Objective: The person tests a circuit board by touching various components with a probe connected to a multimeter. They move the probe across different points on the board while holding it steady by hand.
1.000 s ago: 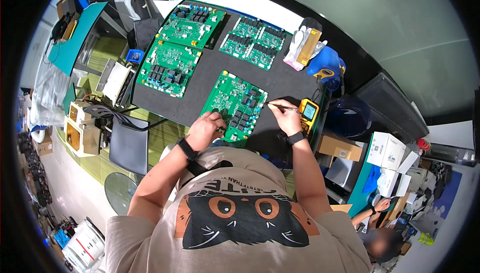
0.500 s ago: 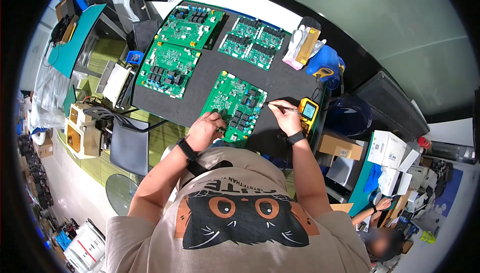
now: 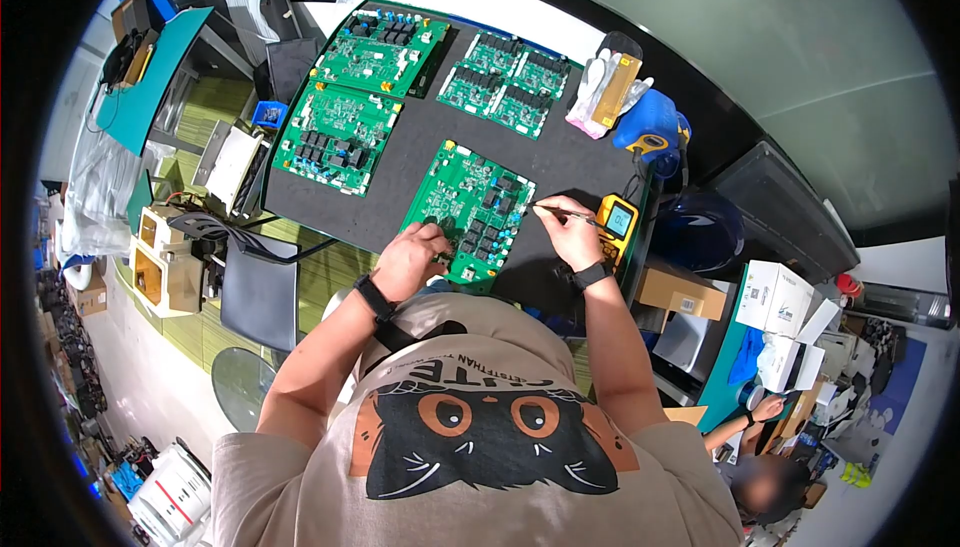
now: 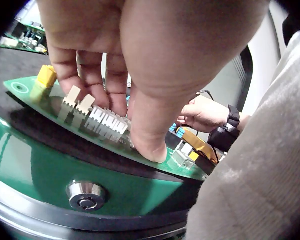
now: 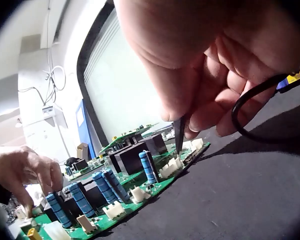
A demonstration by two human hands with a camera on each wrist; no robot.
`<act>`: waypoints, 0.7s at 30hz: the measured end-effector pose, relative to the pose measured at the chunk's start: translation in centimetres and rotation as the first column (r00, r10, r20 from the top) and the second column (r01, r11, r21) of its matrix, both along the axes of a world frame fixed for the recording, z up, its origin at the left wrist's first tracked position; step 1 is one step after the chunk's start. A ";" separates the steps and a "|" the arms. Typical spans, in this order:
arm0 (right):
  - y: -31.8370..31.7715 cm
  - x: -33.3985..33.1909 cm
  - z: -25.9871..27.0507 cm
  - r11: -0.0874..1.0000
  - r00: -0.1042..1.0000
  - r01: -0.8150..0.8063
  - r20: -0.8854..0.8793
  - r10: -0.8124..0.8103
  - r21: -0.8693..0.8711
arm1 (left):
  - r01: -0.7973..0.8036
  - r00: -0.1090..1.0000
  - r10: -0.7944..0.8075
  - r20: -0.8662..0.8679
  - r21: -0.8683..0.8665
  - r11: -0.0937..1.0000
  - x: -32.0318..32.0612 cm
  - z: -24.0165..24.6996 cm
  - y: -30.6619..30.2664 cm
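Observation:
A green circuit board [image 3: 452, 182] lies on the dark mat in front of me, carrying black relays, blue cylindrical parts and white connectors. My left hand [image 3: 408, 262] holds it at its near left side. In the left wrist view, the thumb [image 4: 149, 142] presses by the near edge while curled fingers [image 4: 91, 75] reach behind the white connectors [image 4: 107, 122]. Beyond the board's right edge, my right hand [image 3: 572, 234] pinches a thin black pointed tool [image 5: 179, 134]. Its tip points down at a white connector [image 5: 171, 167] on the edge; the fingers cover its upper part.
A yellow meter [image 3: 618, 222] with a lit display stands right of my right hand. Larger green boards [image 3: 340, 137] lie at the left, and smaller boards [image 3: 505, 85] at the back. White gloves [image 3: 597, 87] and a blue-and-yellow device [image 3: 648, 132] sit at the back right.
My right fingertips and the tool have shifted very slightly left toward the board's edge. The left hand and the board stay in place.

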State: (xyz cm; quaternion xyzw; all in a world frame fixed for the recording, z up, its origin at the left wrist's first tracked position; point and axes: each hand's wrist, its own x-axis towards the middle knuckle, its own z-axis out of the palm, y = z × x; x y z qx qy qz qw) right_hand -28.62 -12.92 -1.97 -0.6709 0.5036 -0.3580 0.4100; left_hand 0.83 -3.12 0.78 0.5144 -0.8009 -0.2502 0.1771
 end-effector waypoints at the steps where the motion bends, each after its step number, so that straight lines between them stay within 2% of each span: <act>1: 0.0 0.0 0.1 1.000 1.000 -0.003 -0.011 0.004 0.020 | 0.001 1.000 -0.001 0.001 0.001 1.000 0.0 0.1 0.0; 11: 0.2 0.1 1.1 1.000 0.998 0.012 -0.064 -0.011 0.014 | 0.010 1.000 -0.010 0.000 0.003 1.000 0.0 0.2 -0.1; 13: 0.2 0.2 1.4 0.998 0.995 -0.015 -0.100 0.009 -0.059 | -0.001 1.000 0.001 0.005 -0.002 1.000 0.0 0.1 0.0; 21: 0.0 1.0 1.6 0.997 0.989 -0.012 -0.147 0.001 -0.077 | -0.007 1.000 0.007 -0.004 -0.001 1.000 -0.1 0.4 0.0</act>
